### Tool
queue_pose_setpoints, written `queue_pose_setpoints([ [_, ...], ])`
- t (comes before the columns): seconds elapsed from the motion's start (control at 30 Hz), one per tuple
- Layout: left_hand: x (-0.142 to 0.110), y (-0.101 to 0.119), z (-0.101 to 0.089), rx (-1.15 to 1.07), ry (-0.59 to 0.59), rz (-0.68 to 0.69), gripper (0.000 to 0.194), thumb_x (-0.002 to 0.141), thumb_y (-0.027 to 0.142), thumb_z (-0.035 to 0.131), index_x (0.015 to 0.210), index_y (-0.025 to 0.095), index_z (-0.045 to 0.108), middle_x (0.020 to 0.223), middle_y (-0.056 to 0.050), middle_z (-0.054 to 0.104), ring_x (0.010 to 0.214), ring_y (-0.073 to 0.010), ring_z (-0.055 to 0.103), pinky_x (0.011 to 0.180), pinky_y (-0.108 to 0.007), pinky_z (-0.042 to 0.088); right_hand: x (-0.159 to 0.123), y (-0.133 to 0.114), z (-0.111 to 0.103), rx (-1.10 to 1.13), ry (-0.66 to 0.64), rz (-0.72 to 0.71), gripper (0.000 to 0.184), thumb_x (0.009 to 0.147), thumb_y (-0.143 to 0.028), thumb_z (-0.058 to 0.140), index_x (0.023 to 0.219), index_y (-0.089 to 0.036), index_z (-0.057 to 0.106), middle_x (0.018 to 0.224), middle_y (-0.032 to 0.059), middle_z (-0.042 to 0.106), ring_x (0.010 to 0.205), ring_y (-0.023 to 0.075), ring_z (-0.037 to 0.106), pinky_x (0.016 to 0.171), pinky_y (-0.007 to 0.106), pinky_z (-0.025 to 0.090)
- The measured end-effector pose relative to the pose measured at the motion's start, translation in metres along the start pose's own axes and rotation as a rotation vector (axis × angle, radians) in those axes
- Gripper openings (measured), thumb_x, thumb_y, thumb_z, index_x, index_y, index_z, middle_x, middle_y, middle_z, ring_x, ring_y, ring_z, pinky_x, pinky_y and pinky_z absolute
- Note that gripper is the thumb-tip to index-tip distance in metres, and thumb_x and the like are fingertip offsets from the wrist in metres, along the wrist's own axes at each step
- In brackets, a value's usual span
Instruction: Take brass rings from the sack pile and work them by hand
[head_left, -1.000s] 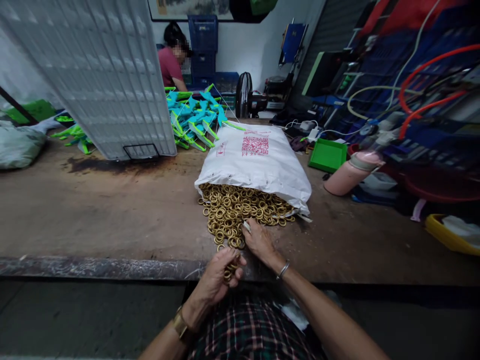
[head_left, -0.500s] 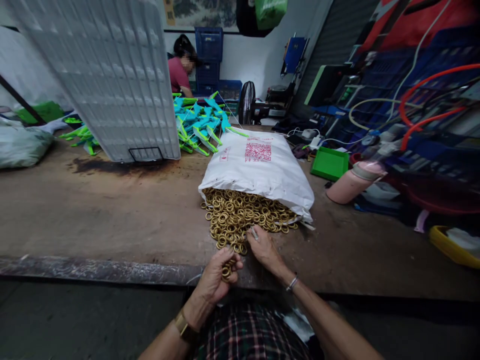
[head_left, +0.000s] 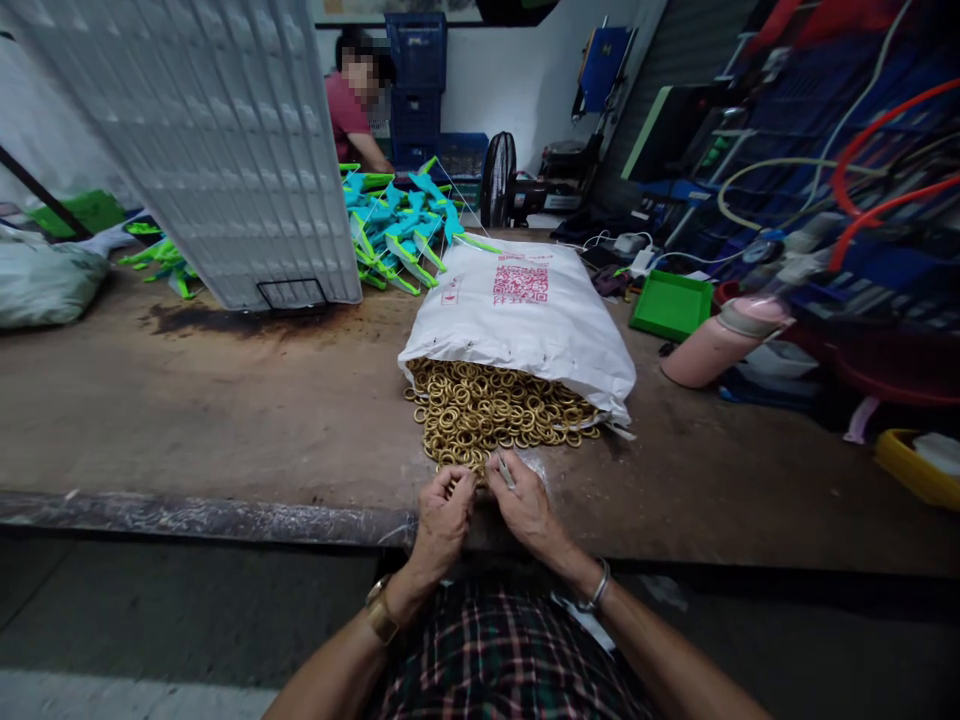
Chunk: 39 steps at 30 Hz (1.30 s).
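Note:
Brass-coloured rings (head_left: pixel 480 405) spill in a heap from the mouth of a white woven sack (head_left: pixel 517 330) with red print, lying on its side. My left hand (head_left: pixel 442 515) is closed in front of the heap, with several rings inside its curled fingers. Beside it, my right hand (head_left: pixel 525 505) is pinched closed at the near edge of the rings. A small slim grey piece (head_left: pixel 507 473), metal-looking, shows at its fingers; its kind is not clear. The two sets of fingertips almost meet, and what lies between them is hidden.
A ribbed translucent panel (head_left: pixel 225 170) stands at left on the worn table (head_left: pixel 225 420). Behind are blue-green plastic pieces (head_left: pixel 409 225), a black fan (head_left: pixel 499 180) and a person (head_left: pixel 349 110). At right are a green tray (head_left: pixel 671 305), a pink bottle (head_left: pixel 712 345) and a yellow basket (head_left: pixel 911 470).
My left hand has moved up to the heap's near edge and turned, bringing its fingertips close to the right ones. The right hand stays near the rings. The camera view has tilted down slightly.

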<state>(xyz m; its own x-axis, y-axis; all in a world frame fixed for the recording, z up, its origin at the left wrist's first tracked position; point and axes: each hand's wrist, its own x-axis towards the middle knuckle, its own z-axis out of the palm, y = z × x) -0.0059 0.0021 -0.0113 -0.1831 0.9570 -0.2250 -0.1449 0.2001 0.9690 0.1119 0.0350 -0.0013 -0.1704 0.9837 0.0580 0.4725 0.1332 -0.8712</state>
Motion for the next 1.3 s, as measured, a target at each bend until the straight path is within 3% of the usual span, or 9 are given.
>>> queue_pose_setpoints([
  [0.17, -0.002, -0.001, -0.001, 0.225, -0.017, 0.235, 0.018, 0.079, 0.030, 0.052, 0.070, 0.016, 0.059, 0.060, 0.002, 0.053, 0.056, -0.0093, 0.045, 0.056, -0.021, 0.037, -0.001, -0.004, -0.009, 0.045, -0.095, -0.019, 0.021, 0.084, -0.036, 0.044, 0.085, -0.018, 0.055, 0.070, -0.0016, 0.054, 0.063, 0.0117, 0.047, 0.058, 0.022, 0.036],
  [0.27, -0.003, 0.000, 0.000, 0.265, -0.048, 0.296, 0.016, 0.078, 0.027, 0.051, 0.072, 0.016, 0.061, 0.065, 0.001, 0.056, 0.061, -0.0100, 0.048, 0.060, -0.021, 0.038, 0.000, -0.003, -0.009, 0.097, -0.147, -0.009, 0.024, 0.083, -0.038, 0.044, 0.072, -0.018, 0.053, 0.064, -0.0030, 0.049, 0.061, 0.0109, 0.044, 0.057, 0.022, 0.035],
  [0.33, -0.004, 0.002, 0.000, 0.222, -0.084, 0.233, 0.018, 0.078, 0.031, 0.052, 0.072, 0.016, 0.060, 0.063, 0.002, 0.054, 0.058, -0.0091, 0.047, 0.057, -0.021, 0.038, 0.002, 0.000, -0.008, 0.150, -0.162, 0.044, 0.026, 0.082, -0.037, 0.044, 0.065, -0.019, 0.049, 0.060, -0.0042, 0.045, 0.057, 0.0101, 0.041, 0.055, 0.022, 0.034],
  [0.47, -0.005, 0.009, 0.000, 0.019, -0.195, -0.089, 0.026, 0.078, 0.044, 0.053, 0.077, 0.018, 0.057, 0.058, 0.005, 0.047, 0.043, -0.0055, 0.038, 0.040, -0.018, 0.028, 0.003, 0.008, -0.005, 0.239, -0.176, 0.144, 0.032, 0.083, -0.043, 0.043, 0.062, -0.019, 0.046, 0.054, -0.0052, 0.043, 0.051, 0.0092, 0.037, 0.051, 0.022, 0.032],
  [0.53, -0.006, 0.011, 0.001, -0.068, -0.225, -0.168, 0.028, 0.076, 0.046, 0.054, 0.079, 0.018, 0.055, 0.061, 0.006, 0.047, 0.040, -0.0042, 0.035, 0.036, -0.017, 0.024, 0.002, 0.012, -0.004, 0.261, -0.181, 0.168, 0.035, 0.083, -0.046, 0.042, 0.060, -0.019, 0.047, 0.052, -0.0049, 0.043, 0.050, 0.0091, 0.038, 0.050, 0.022, 0.032],
  [1.0, -0.007, 0.006, 0.003, -0.295, -0.305, -0.247, 0.031, 0.075, 0.046, 0.058, 0.076, 0.017, 0.047, 0.067, 0.005, 0.049, 0.040, -0.0007, 0.033, 0.035, -0.013, 0.020, 0.004, 0.019, -0.003, 0.290, -0.196, 0.162, 0.035, 0.083, -0.040, 0.042, 0.056, -0.019, 0.046, 0.051, -0.0032, 0.048, 0.049, 0.0091, 0.042, 0.052, 0.022, 0.033],
  [1.17, -0.005, 0.005, 0.003, -0.274, -0.244, -0.234, 0.033, 0.074, 0.048, 0.059, 0.078, 0.018, 0.045, 0.062, 0.007, 0.046, 0.040, -0.0016, 0.034, 0.035, -0.013, 0.021, 0.002, 0.014, -0.010, 0.004, -0.112, 0.059, 0.022, 0.082, -0.029, 0.038, 0.065, -0.019, 0.050, 0.055, -0.0026, 0.049, 0.053, 0.0114, 0.044, 0.055, 0.023, 0.032],
  [1.3, -0.004, 0.005, 0.003, -0.178, -0.191, -0.182, 0.033, 0.074, 0.049, 0.058, 0.077, 0.018, 0.046, 0.060, 0.007, 0.046, 0.040, -0.0024, 0.035, 0.035, -0.014, 0.021, -0.004, 0.016, -0.013, -0.305, -0.230, -0.114, 0.017, 0.078, -0.016, 0.038, 0.074, -0.020, 0.054, 0.062, 0.0008, 0.056, 0.057, 0.0133, 0.046, 0.057, 0.025, 0.029],
])
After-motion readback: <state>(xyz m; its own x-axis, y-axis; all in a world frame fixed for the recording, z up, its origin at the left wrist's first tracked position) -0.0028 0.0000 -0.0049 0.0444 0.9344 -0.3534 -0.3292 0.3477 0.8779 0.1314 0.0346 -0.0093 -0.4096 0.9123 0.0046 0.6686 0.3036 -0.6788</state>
